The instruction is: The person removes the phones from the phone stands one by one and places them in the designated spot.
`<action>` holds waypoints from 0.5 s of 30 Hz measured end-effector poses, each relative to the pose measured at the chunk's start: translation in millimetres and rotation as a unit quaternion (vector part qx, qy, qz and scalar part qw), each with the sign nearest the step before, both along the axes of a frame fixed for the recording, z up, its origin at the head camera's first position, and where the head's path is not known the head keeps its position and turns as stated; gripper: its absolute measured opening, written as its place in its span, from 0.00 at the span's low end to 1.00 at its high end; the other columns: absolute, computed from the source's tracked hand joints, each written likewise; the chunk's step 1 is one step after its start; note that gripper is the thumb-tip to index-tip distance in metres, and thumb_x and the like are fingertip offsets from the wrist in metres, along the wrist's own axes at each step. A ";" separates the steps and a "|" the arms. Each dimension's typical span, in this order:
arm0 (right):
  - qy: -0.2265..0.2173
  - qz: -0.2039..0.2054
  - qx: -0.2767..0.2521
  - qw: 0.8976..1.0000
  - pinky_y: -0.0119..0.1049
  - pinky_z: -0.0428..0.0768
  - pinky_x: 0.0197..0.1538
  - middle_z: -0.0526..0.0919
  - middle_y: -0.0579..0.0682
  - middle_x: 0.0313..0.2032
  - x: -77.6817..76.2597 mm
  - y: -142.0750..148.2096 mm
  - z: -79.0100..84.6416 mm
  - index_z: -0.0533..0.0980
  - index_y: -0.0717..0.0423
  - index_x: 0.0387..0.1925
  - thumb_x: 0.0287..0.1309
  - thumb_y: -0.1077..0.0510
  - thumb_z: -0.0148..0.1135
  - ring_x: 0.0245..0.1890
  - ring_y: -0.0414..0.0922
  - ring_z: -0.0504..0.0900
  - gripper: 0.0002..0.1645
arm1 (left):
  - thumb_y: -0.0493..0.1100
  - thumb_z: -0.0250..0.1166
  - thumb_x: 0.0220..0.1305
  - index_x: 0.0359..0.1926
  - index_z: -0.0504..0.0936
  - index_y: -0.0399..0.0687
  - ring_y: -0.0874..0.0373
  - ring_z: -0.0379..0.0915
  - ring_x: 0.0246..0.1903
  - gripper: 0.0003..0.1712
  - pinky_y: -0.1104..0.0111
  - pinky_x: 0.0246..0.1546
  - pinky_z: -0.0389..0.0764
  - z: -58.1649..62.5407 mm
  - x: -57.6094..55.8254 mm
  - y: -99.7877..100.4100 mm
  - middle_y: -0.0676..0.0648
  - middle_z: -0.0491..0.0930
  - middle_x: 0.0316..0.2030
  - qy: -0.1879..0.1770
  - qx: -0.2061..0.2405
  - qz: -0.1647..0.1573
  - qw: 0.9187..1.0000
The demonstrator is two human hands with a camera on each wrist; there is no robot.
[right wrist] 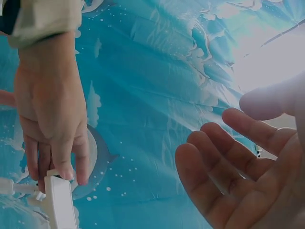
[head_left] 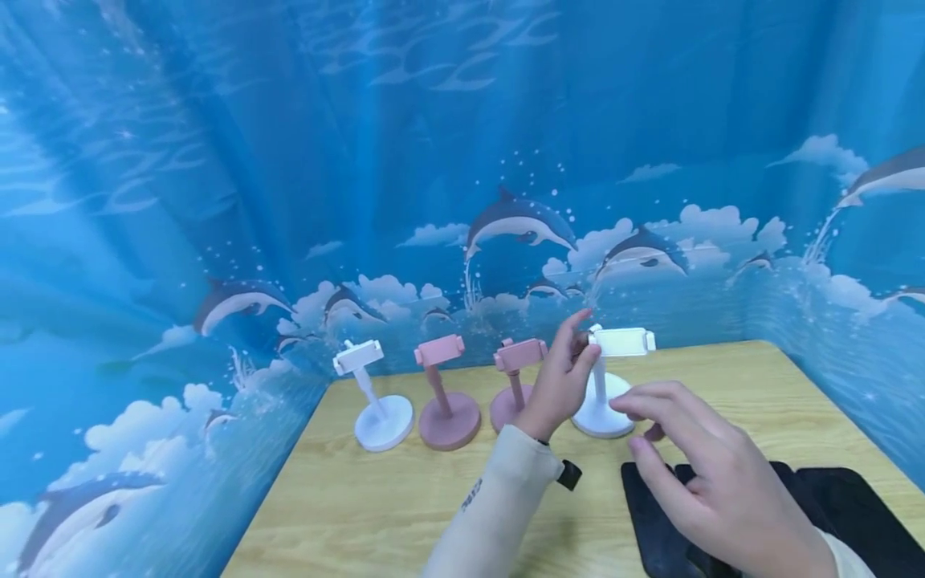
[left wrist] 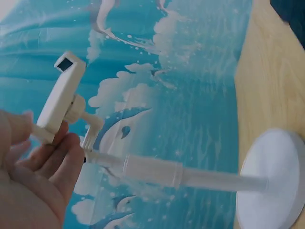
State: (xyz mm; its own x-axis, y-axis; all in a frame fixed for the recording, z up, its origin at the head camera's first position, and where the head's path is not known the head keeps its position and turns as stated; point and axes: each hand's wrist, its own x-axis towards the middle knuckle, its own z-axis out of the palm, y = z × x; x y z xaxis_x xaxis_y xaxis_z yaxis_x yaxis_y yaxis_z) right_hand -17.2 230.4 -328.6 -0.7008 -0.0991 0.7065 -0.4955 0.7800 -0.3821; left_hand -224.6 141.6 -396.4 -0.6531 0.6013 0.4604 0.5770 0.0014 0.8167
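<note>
My left hand (head_left: 560, 377) pinches the left end of the clamp on a white phone stand (head_left: 603, 405), the rightmost in the row. In the left wrist view, the thumb and curled fingers grip the end of the holder (left wrist: 62, 98), which tilts on its jointed neck; the round base (left wrist: 274, 183) rests on the table. My right hand (head_left: 711, 478) hovers in front of the stand and to its right, fingers loosely bent and apart from it. Nothing lies between those fingers in the right wrist view, where the palm (right wrist: 257, 191) shows.
Left of the held stand are two pink phone stands (head_left: 450, 417) (head_left: 506, 405) and another white phone stand (head_left: 385, 423). Flat black slabs (head_left: 853, 506) lie at the table's front right, partly under the right hand. A blue dolphin-print curtain (head_left: 405, 160) surrounds the wooden table (head_left: 347, 514).
</note>
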 end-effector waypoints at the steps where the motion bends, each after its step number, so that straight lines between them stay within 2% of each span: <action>1: -0.003 0.002 0.001 1.000 0.18 0.73 0.42 0.73 0.37 0.51 -1.2 -1.1 -0.2 0.72 0.42 0.55 0.52 0.70 0.63 0.40 0.29 0.75 0.30 | 0.52 0.45 0.73 0.70 0.51 0.74 0.63 0.70 0.56 0.27 0.67 0.57 0.71 0.5 -1.6 0.0 0.55 0.73 0.53 -0.021 0.010 0.002 1.000; 4: -0.004 0.015 0.006 1.000 0.18 0.74 0.40 0.73 0.38 0.51 -4.7 -4.1 -1.4 0.72 0.44 0.55 0.52 0.70 0.63 0.37 0.29 0.76 0.30 | 0.51 0.46 0.73 0.71 0.49 0.71 0.63 0.67 0.60 0.29 0.64 0.60 0.69 2.6 -2.0 -2.2 0.53 0.71 0.60 -0.060 0.013 0.014 0.998; 8: -0.006 0.013 0.016 1.000 0.18 0.74 0.38 0.72 0.37 0.51 -8.0 -6.2 -3.2 0.72 0.42 0.56 0.54 0.70 0.63 0.36 0.28 0.75 0.30 | 0.54 0.47 0.73 0.71 0.48 0.69 0.63 0.62 0.63 0.31 0.65 0.61 0.68 6.9 10.7 -19.1 0.55 0.64 0.66 -0.055 -0.020 0.019 0.998; 10: -0.004 0.005 0.023 1.000 0.17 0.74 0.36 0.72 0.36 0.51 -9.2 -6.3 -4.0 0.71 0.41 0.56 0.54 0.69 0.64 0.35 0.28 0.75 0.30 | 0.55 0.50 0.71 0.71 0.50 0.70 0.64 0.63 0.62 0.31 0.66 0.59 0.69 12.4 22.7 -36.2 0.56 0.65 0.65 -0.024 -0.031 0.029 0.999; 12: -0.002 -0.003 0.026 1.000 0.17 0.74 0.36 0.72 0.36 0.51 -9.7 -6.1 -4.8 0.71 0.40 0.55 0.53 0.68 0.64 0.36 0.28 0.75 0.31 | 0.55 0.53 0.70 0.69 0.55 0.68 0.65 0.64 0.61 0.30 0.66 0.58 0.70 21.3 35.9 -60.0 0.57 0.66 0.63 0.027 -0.029 0.048 0.998; 15: 0.014 -0.015 0.029 0.999 0.16 0.74 0.37 0.73 0.36 0.50 -10.2 -4.3 -5.3 0.73 0.41 0.54 0.50 0.69 0.66 0.37 0.28 0.74 0.31 | 0.51 0.56 0.68 0.66 0.60 0.63 0.63 0.67 0.59 0.28 0.65 0.57 0.72 36.3 55.0 -103.6 0.58 0.69 0.60 0.113 -0.008 0.095 0.989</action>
State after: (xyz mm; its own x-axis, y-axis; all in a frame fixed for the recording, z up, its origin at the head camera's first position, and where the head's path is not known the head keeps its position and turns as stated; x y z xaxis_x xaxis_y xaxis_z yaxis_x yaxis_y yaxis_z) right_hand -27.4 226.0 -333.9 -0.6841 -0.1199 0.7194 -0.4818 0.8148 -0.3223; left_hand -169.6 38.0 -360.1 -0.6364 0.4853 0.5995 0.7332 0.1393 0.6656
